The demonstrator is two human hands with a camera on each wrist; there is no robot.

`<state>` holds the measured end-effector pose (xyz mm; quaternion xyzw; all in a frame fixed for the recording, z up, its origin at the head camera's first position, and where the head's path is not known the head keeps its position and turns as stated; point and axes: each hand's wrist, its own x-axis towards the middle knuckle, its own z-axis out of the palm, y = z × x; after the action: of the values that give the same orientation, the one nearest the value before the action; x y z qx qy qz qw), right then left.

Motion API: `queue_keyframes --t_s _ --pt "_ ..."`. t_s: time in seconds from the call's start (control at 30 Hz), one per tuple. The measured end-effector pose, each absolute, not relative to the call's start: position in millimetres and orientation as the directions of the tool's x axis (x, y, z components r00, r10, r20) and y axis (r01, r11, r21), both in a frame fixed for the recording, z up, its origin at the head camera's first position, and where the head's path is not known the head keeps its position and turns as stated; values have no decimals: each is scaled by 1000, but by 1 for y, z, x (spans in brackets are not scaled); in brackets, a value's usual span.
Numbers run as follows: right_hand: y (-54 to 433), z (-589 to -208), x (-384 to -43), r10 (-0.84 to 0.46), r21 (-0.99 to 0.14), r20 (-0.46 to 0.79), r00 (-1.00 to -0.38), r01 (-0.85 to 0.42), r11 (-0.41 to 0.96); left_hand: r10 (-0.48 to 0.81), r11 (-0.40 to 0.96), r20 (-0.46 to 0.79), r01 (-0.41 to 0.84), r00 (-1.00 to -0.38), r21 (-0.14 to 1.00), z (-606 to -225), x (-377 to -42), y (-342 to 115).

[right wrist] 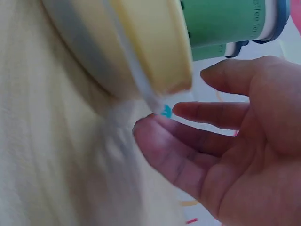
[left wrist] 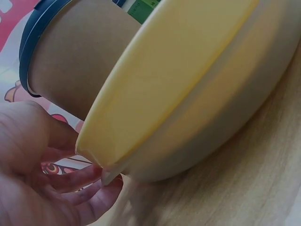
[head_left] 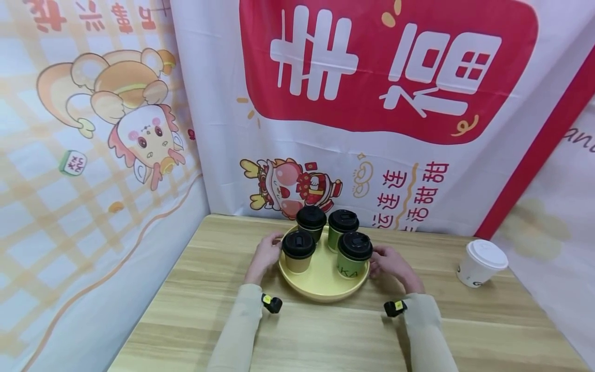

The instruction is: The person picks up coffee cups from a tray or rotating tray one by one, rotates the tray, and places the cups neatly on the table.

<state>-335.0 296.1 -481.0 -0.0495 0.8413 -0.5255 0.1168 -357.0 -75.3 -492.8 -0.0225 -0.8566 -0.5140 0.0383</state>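
A round yellow tray (head_left: pixel 312 283) with a raised rim bears several lidded paper coffee cups. Its near pair is a brown cup (head_left: pixel 298 262) at the left and a green cup (head_left: pixel 349 266) at the right. Behind them stand a dark-sided cup (head_left: pixel 311 221) and another green cup (head_left: pixel 343 227). My left hand (head_left: pixel 267 257) holds the tray's left edge, fingers under the rim in the left wrist view. At the right edge, my right hand (head_left: pixel 392 264) has its thumb apart from the rim; its fingertips (right wrist: pixel 149 134) are close beneath the edge, contact unclear.
A white lidded paper cup (head_left: pixel 481 263) stands on the wooden table (head_left: pixel 325 336) to the right. Printed cloths (head_left: pixel 223 129) hang behind and along the left side. A small black camera is strapped to each wrist.
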Motion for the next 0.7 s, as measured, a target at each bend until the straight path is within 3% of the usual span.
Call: queue_keyframes --t_s 0.27,0.7 --pt "310 -450 -320 -117 -787 -10 -993 -65 613 0 473 97 85 -995 877 -494 -356 -74" --pt "288 -407 -304 -17 -730 290 -957 -233 643 -2 457 87 77 -996 886 -490 -354 -75"
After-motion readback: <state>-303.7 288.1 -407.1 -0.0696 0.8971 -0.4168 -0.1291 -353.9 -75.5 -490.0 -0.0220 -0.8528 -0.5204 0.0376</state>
